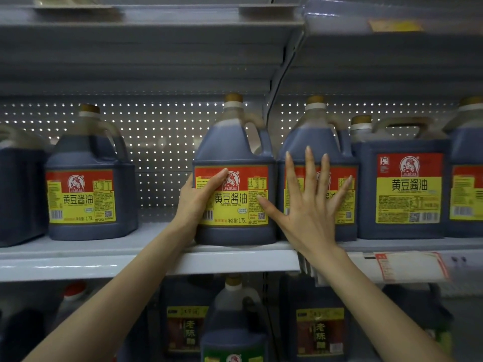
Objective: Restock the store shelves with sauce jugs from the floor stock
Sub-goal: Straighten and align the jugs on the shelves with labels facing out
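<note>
Fingers (311, 173) of right hand (311, 218) touch jug (316, 137) on grey shelf (104, 257).

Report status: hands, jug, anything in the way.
Hands: left hand grips centre jug; right hand open, flat on neighbouring jug. Gripped jug upright at shelf front. Nothing blocking; gap on its left.

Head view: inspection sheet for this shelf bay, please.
Surface: white metal shelf board, jugs upright on it.
Job's things: dark sauce jug with red-and-yellow label at the front edge; matching neighbour jug close on its right.
Clutter: red-bordered paper price tag on the shelf lip.
Hands: left hand grips the first jug's left corner; right hand flat, fingers spread, on the neighbour jug.
Cables: nothing seen.
Surroundings: perforated back panel; more jugs on the lower shelf.
</note>
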The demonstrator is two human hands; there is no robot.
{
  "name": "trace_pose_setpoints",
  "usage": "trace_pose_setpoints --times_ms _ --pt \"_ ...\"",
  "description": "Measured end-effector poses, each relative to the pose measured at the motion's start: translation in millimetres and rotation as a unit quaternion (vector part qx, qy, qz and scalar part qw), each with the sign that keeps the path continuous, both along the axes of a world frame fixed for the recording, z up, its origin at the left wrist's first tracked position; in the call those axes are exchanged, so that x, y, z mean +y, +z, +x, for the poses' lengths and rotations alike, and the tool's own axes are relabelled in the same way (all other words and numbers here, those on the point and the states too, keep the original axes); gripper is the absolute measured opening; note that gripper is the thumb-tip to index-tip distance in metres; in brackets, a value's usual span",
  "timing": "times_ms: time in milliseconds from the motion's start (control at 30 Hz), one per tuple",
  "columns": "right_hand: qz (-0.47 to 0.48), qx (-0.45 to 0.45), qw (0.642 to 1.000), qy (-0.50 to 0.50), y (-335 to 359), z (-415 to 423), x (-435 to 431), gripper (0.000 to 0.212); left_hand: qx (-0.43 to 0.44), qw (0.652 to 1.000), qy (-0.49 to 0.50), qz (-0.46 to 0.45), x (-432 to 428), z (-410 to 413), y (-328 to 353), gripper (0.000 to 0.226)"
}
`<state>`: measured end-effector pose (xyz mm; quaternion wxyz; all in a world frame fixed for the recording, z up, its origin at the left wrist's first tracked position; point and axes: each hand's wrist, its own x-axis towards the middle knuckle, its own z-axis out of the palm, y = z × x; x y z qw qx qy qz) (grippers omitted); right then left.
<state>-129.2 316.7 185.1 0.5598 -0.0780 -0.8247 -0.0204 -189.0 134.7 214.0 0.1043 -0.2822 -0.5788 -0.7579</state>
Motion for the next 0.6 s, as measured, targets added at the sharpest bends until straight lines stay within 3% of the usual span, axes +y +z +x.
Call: trace_pose_setpoints --times_ms 200,433,600 --pt "0.002 0.003 1.000 -0.007 0 0 -1 0.092 0.015 1.000 0.009 -0.001 1 -7 -1 0.044" --pt "0.002 -0.014 1.000 -0.011 1 3 -3 0.092 0.055 0.996 0.063 -0.044 -2 -4 -6 0.022" --pt "-0.009 -0.019 1.000 0.002 -1 8 -9 0.091 0.097 0.987 0.079 -0.104 -15 2 -14 0.057"
